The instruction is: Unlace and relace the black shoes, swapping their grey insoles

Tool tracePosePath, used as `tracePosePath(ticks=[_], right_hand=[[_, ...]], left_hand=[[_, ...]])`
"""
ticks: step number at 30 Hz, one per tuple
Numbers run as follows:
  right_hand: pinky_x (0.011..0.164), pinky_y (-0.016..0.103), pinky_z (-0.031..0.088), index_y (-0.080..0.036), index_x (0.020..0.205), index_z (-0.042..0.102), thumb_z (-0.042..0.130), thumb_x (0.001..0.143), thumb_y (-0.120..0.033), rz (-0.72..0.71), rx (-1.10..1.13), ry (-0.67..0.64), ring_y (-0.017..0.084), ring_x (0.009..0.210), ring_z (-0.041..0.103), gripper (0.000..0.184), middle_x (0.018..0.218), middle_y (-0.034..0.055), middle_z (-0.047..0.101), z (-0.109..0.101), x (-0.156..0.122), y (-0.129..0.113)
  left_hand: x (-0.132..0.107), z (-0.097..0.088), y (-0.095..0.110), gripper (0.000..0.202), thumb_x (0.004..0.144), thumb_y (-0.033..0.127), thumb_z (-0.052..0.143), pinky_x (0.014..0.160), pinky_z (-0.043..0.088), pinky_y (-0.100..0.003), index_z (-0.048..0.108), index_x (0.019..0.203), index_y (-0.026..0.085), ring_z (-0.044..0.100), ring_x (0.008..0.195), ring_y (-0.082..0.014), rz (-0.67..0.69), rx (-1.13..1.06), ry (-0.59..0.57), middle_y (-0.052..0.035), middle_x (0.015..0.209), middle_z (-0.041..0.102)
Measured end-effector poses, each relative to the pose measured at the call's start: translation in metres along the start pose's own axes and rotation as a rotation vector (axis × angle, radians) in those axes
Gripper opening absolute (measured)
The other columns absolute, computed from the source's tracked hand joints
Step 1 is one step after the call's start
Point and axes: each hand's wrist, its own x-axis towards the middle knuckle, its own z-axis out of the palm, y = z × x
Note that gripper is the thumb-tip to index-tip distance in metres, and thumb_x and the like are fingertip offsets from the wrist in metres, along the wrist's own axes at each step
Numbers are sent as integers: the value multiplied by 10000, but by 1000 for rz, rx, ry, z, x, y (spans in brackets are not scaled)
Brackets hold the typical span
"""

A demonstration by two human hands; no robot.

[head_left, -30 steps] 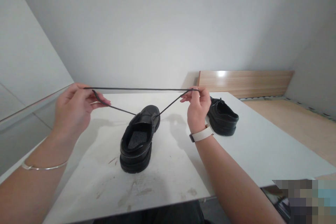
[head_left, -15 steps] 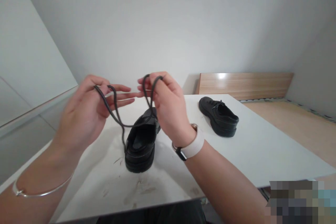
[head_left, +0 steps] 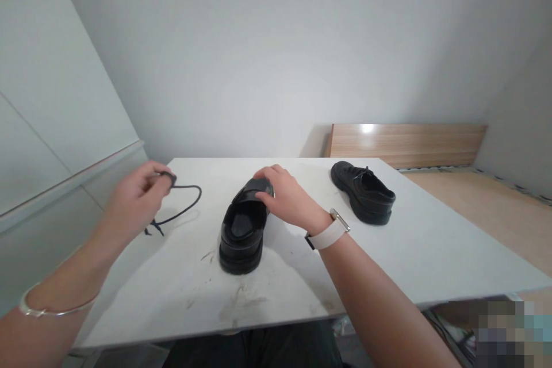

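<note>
A black shoe [head_left: 241,230] without a lace stands in the middle of the white table [head_left: 431,253], heel toward me. My right hand [head_left: 287,198] rests on its toe and tongue, fingers curled over the leather. My left hand [head_left: 135,198] is off to the left, closed on a folded black shoelace [head_left: 183,207]. The lace loops to the right and its ends hang down to the tabletop. A second black shoe [head_left: 364,192], laced, sits at the back right, clear of both hands.
The tabletop has scuff marks near its front edge. A white wall panel runs along the left side. A wooden board [head_left: 405,144] leans behind the table, with wooden floor to the right.
The lace has come free of the middle shoe. My left hand carried it, bunched, down to the left. My right hand let go of it and dropped onto the shoe's front.
</note>
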Motion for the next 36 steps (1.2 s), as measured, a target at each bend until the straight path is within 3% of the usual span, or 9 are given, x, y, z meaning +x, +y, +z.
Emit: tracePosePath(ticks=[5, 7, 10, 12, 18, 25, 30, 32, 36], right_hand=[[989, 407, 434, -161, 1199, 611, 745, 842, -268, 17, -80, -156, 234, 1122, 571, 396, 1239, 125, 577, -1, -11, 7], [972, 409, 445, -156, 1192, 620, 748, 844, -313, 7, -143, -170, 243, 1097, 582, 402, 1233, 129, 580, -2, -11, 6], [964, 444, 448, -158, 1170, 637, 759, 828, -391, -7, -264, -152, 287, 1095, 578, 432, 1205, 126, 599, 1, -8, 3], [948, 458, 455, -153, 1156, 641, 762, 812, -428, -15, -334, -140, 312, 1091, 578, 457, 1192, 135, 612, 6, -5, -1], [869, 423, 472, -121, 1131, 658, 547, 895, -192, -34, -481, -48, 314, 1042, 628, 270, 1103, 146, 692, 18, 2, -8], [795, 347, 458, -213, 992, 716, 499, 994, -345, 81, -323, 12, 247, 932, 670, 255, 980, 88, 742, 14, 12, 13], [847, 316, 462, -163, 1075, 641, 550, 946, -187, -41, -258, 272, 225, 1020, 607, 160, 1068, 94, 690, 14, 7, 5], [843, 307, 473, -155, 1046, 639, 529, 935, -120, -170, -260, 214, 213, 1001, 614, 160, 1053, 91, 688, 11, 4, -6], [747, 349, 529, -118, 921, 702, 674, 880, -212, -223, -354, -256, 266, 896, 687, 106, 939, 132, 729, 9, 6, -24]], left_hand=[[-9, 19, -51, 246, 846, 413, 486, 624, 415, -330, 629, 811, 217, 596, 680, -243, 85, 567, -554, -55, 749, 670], [-9, 26, -58, 279, 836, 392, 463, 729, 461, -406, 669, 845, 203, 620, 813, -306, 191, 633, -655, -113, 888, 688], [-8, 32, -45, 327, 821, 294, 423, 939, 444, -514, 670, 996, 170, 589, 1047, -359, 324, 583, -546, -162, 1109, 654], [-9, 35, -21, 369, 861, 265, 391, 1031, 422, -495, 613, 1141, 171, 559, 1167, -326, 364, 418, -495, -149, 1219, 622], [-11, 64, 39, 510, 840, 373, 596, 1086, 424, -423, 515, 1325, 237, 555, 1261, -291, 428, 130, -707, -116, 1378, 583], [8, 103, 20, 286, 806, 428, 597, 840, 503, -389, 713, 910, 188, 671, 899, -270, 193, -20, -599, -84, 935, 745], [-2, 114, 12, 351, 682, 471, 759, 698, 482, -323, 749, 852, 164, 644, 752, -227, -164, -424, -464, -63, 815, 741], [-10, 119, 12, 302, 616, 424, 805, 658, 466, -304, 732, 753, 165, 623, 696, -204, -280, -570, -402, -39, 745, 722], [-20, 125, 18, 367, 620, 496, 799, 527, 394, -289, 647, 575, 166, 540, 538, -169, -437, -674, -371, -15, 553, 621]])
